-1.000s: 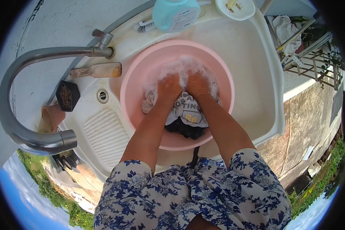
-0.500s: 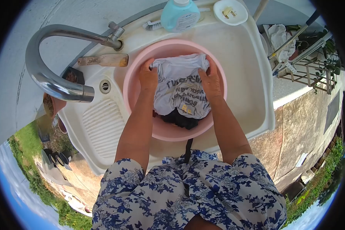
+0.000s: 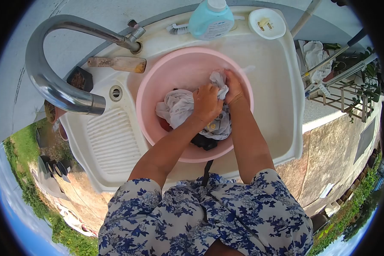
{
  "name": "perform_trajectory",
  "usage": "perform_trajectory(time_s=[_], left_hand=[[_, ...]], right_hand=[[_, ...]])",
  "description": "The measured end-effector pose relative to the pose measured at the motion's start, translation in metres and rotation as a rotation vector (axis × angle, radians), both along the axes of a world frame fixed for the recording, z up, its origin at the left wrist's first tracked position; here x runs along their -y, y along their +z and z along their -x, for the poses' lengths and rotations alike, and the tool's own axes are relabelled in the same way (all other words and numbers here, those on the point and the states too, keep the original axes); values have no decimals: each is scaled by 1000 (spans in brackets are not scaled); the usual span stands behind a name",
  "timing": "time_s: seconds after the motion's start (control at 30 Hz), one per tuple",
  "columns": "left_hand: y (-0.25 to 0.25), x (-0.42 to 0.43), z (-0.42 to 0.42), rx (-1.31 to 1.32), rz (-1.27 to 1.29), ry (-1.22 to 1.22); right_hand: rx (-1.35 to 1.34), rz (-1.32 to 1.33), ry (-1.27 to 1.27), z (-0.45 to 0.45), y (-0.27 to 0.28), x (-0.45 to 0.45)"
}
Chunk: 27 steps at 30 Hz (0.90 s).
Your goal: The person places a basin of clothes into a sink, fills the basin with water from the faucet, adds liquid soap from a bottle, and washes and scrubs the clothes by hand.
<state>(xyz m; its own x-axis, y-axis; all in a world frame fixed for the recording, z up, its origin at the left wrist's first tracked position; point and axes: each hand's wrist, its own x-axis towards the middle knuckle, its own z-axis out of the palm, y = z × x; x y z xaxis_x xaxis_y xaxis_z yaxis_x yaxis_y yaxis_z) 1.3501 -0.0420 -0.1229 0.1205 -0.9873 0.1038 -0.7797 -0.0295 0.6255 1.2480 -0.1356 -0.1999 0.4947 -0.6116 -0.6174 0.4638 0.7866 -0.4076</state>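
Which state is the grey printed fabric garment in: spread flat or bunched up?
Bunched up: the garment lies crumpled in the round pink plastic basin, part gathered between left hand and right hand.

The basin (image 3: 172, 70) stands in the sink (image 3: 279, 113). Inside lies a shirt (image 3: 177, 106), with another garment (image 3: 205, 142) against its near side. The left hand (image 3: 208, 102) and, to its right, the right hand (image 3: 234, 87) are on the shirt's far-right part. Left of the basin, the drain (image 3: 116, 93) lies between the drainboard (image 3: 115, 143) in front and a paddle (image 3: 118, 64) behind. Along the back rim, a bottle (image 3: 211, 22) stands between a brush (image 3: 178, 29) on its left and a dish (image 3: 278, 30) on its right.
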Motion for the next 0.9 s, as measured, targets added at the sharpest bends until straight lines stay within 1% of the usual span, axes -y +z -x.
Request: perform_trajectory(time_s=[0.03,0.07,0.1,0.13,0.17,0.2,0.23,0.27,0.3,0.33,0.37,0.43,0.47,0.5,0.53,0.57,0.6,0.63,0.67,0.7,0.73,0.77,0.8,0.83,0.87,0.9], left_hand=[[14,-9,12,-7,152,-1],[25,-17,25,-98,175,-10],[33,-20,35,-189,199,-16],[40,-19,37,-188,199,-4],[47,-19,41,-97,137,43],[51,-20,45,-11,70,89],[44,-16,40,-32,-28,154],[27,-6,27,-48,-124,217],[-2,6,0,91,-105,173],[-24,12,-22,228,-92,129],[-20,10,-27,222,-101,137],[2,14,-33,119,-195,489],[11,10,-30,122,-200,491],[20,2,-20,31,-163,454],[28,-9,-8,-60,-126,414],[37,-19,5,-58,-122,408],[48,-35,21,-83,9,250],[55,-44,31,-109,139,95],[57,-43,31,-110,143,91],[57,-42,27,-109,104,156],[57,-40,22,-109,63,224],[42,-27,1,-121,-12,332],[25,-13,-24,-134,-91,444],[22,-7,-43,-73,-127,476],[22,-9,-52,-14,-170,513],[29,-10,-51,-9,-161,516]], right_hand=[[66,-27,83,2,4,-2],[16,50,-9,-8,19,-12],[19,51,0,-11,23,-21],[166,-56,7,-12,26,-31],[309,-163,13,-10,30,-44],[182,201,-170,-15,70,-74],[175,203,-162,-18,68,-78],[178,-111,-219,-21,61,-82],[180,-426,-274,-28,59,-86],[-136,-265,-141,-42,103,-88],[-143,-272,-132,-43,108,-92],[-173,-275,-18,-46,110,-86],[-154,-171,-63,-46,76,-82],[-155,-180,-58,-42,82,-78],[-231,-213,-29,-37,98,-73],[-302,-236,-7,-32,105,-62],[-343,-79,73,-26,79,-53],[-346,-79,72,-18,50,-56],[-352,88,192,-11,20,-59],[-356,256,313,-7,7,-61],[-357,260,313,-15,33,-73],[-256,-18,107,-36,87,-95],[-150,-295,-96,-48,117,-110],[-153,-292,-90,-48,119,-115],[-140,-289,55,-46,119,-122],[-116,-274,193,-47,118,-122]])
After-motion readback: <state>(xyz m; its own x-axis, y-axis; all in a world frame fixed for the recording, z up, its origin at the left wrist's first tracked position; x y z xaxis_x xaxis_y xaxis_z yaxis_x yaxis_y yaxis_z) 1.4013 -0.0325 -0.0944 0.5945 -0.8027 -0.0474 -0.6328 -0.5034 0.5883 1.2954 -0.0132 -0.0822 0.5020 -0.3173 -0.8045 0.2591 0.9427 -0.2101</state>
